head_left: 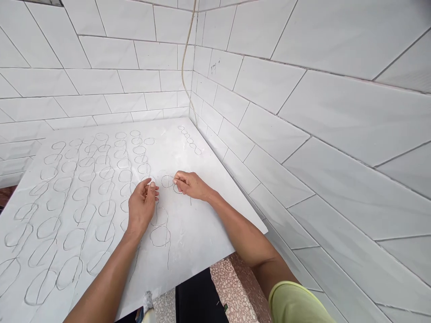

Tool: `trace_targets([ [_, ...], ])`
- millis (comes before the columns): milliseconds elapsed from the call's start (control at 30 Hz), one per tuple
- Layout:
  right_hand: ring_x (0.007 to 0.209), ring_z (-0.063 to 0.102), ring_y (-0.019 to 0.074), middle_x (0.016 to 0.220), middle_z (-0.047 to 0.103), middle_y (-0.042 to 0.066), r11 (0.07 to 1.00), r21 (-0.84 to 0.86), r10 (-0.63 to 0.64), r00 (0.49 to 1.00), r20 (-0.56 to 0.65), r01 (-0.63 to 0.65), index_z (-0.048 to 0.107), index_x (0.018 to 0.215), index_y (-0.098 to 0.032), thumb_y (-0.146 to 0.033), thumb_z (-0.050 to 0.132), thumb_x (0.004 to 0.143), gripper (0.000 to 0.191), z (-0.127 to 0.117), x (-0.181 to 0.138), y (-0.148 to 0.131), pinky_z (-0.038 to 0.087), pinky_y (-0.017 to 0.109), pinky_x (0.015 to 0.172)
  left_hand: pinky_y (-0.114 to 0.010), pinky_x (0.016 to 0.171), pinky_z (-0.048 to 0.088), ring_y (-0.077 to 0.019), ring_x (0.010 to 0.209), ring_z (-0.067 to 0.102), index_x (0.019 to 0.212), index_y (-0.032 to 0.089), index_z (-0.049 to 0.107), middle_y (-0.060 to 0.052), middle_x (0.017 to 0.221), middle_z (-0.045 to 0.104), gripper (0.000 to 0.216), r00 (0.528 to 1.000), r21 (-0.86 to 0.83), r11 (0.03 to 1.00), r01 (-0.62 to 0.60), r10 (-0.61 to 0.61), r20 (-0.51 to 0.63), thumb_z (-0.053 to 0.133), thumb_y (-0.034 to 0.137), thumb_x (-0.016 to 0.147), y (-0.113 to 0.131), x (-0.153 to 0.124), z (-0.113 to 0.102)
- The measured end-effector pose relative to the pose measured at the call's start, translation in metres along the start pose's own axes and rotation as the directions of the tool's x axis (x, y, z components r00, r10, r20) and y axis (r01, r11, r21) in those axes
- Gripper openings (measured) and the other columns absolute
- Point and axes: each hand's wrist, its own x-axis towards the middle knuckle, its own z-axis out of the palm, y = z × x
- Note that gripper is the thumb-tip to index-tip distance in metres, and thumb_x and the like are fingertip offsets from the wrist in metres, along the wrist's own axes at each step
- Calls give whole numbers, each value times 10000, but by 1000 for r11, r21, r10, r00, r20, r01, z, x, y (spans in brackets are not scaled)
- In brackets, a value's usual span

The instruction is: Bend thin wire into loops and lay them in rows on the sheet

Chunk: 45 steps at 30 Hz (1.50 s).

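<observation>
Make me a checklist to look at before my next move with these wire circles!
1. Left hand holding wire: cannot tell, its fingers hide what they pinch.
2. Right hand at the wire loop: ok, its fingertips are at the loop's edge.
3. Rows of loops on the slab: ok, they lie in lines to the left of the hands.
4. Green sleeve off the loops: ok, it is well to the right of them.
5. Cable away from the hands: ok, it hangs in the far corner by the tiles.
</observation>
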Motion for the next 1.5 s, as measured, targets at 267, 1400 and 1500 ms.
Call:
trace_targets([
  [267,536,506,112,761,644,9,855,-269,367,884,-288,-443,461,815,-221,-266,431,990,183,-72,3,38,366,246,514,-366,740,547,-224,909,690,1364,208,597,-94,1145,717,481,979,246,950,-191,203,-23,518,498,988,-12,-8,5],
  [1400,798,577,189,921,678,49,848,-494,138,979,-149,-195,589,865,-212,-294,549,954,127,-52,0,18,349,302,642,-346,814,533,-208,902,689,1390,213,561,-70,1067,716,487,974,250,948,-199,219,-55,518,494,993,-4,-12,8],
  [1500,814,565,196,998,657,71,830,-530,154,985,-81,-174,570,901,-206,-310,583,926,108,-34,3,15,356,314,652,-325,761,521,-207,909,690,1384,210,563,-72,1090,717,482,973,263,944,-200,223,-61,520,488,992,-5,-11,8],
])
